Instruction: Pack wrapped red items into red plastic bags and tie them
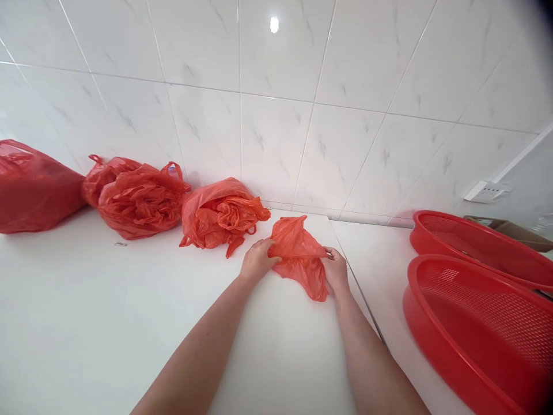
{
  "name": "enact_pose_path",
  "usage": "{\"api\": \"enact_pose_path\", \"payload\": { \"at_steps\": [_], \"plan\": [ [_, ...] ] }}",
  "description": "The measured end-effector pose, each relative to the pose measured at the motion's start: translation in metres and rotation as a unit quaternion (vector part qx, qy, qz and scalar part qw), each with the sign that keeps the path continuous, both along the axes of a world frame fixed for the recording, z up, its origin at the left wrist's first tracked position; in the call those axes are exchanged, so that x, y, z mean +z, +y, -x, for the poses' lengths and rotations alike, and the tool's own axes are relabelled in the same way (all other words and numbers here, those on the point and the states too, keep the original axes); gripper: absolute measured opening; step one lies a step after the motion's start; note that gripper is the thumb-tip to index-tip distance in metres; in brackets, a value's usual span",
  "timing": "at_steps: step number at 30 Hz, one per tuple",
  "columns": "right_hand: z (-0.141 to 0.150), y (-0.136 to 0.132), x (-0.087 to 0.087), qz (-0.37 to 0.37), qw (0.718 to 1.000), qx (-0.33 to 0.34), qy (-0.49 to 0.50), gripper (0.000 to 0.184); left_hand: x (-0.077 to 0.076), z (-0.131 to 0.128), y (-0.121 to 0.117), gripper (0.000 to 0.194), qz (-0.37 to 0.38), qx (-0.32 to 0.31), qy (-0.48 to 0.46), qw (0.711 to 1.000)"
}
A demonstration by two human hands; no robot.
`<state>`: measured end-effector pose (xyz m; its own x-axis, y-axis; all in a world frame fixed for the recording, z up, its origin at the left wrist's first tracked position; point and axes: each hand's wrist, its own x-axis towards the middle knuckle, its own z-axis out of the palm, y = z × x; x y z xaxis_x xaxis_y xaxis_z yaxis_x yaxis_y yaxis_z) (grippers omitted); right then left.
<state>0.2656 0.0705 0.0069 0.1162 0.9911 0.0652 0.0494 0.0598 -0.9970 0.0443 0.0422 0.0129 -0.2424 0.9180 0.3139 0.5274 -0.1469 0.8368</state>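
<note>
Above a white table (108, 311), near a tiled wall (276, 150), a crumpled, thin red bag (298, 239) is spread between a person's two bare hands; whether it rests on the tabletop is hard to tell. At the bag's left edge, the left hand (259, 260) is partly closed, its fingers curled over the plastic and its thumb set below them. At the bag's right edge, the right hand (337, 271) is nearly closed, pinching the plastic between thumb and fingers.

Left of the bag, a row of red plastic runs along the wall: first a stuffed bundle (224, 213), then a larger bundle (138, 199), then a smoother, full sack (38, 190). Just right of the bag, a dark seam (363, 295) crosses the white surface. Farther right of it sit two red mesh-sided baskets, a front basket (419, 320) and a rear basket (418, 241), with a socket (486, 191) beyond.
</note>
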Motion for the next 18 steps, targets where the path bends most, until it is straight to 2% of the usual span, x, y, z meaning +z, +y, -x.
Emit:
{"api": "enact_pose_path", "payload": {
  "at_steps": [2, 5, 7, 9, 11, 12, 13, 15, 16, 18],
  "plan": [
    [-0.001, 0.001, 0.001, -0.002, 0.996, 0.064, 0.066, 0.035, 0.000, -0.001, 0.000, 0.016, 0.009, 0.040, 0.045, 0.998],
    [-0.011, 0.007, 0.003, 0.005, 0.992, 0.094, 0.088, 0.033, 0.001, 0.007, 0.001, 0.017, -0.002, 0.104, 0.037, 0.994],
    [-0.020, 0.011, 0.005, 0.004, 0.996, 0.073, 0.055, 0.032, 0.001, 0.013, 0.002, 0.021, -0.014, 0.144, 0.024, 0.989],
    [-0.026, 0.014, 0.006, 0.006, 0.999, 0.039, 0.024, 0.033, 0.000, 0.014, 0.002, 0.021, -0.022, 0.157, -0.003, 0.987],
    [-0.025, 0.012, 0.008, -0.020, 0.999, -0.026, -0.041, 0.035, -0.003, 0.010, 0.003, 0.016, -0.024, 0.147, -0.035, 0.988],
    [-0.020, 0.009, 0.009, -0.056, 0.991, -0.073, -0.101, 0.038, -0.004, 0.006, 0.003, 0.014, -0.025, 0.139, -0.051, 0.989],
    [-0.014, 0.005, 0.010, -0.106, 0.971, -0.124, -0.173, 0.042, -0.005, 0.001, 0.003, 0.011, -0.028, 0.132, -0.067, 0.989],
    [0.004, -0.008, 0.012, -0.227, 0.902, -0.198, -0.308, 0.044, -0.007, -0.009, 0.004, 0.006, -0.038, 0.118, -0.098, 0.987],
    [0.014, -0.016, 0.011, -0.281, 0.871, -0.194, -0.352, 0.041, -0.007, -0.014, 0.003, 0.004, -0.044, 0.108, -0.115, 0.986],
    [0.035, -0.029, 0.009, -0.349, 0.849, -0.119, -0.378, 0.030, -0.006, -0.023, 0.002, 0.005, -0.053, 0.077, -0.154, 0.984]
  ]
}}
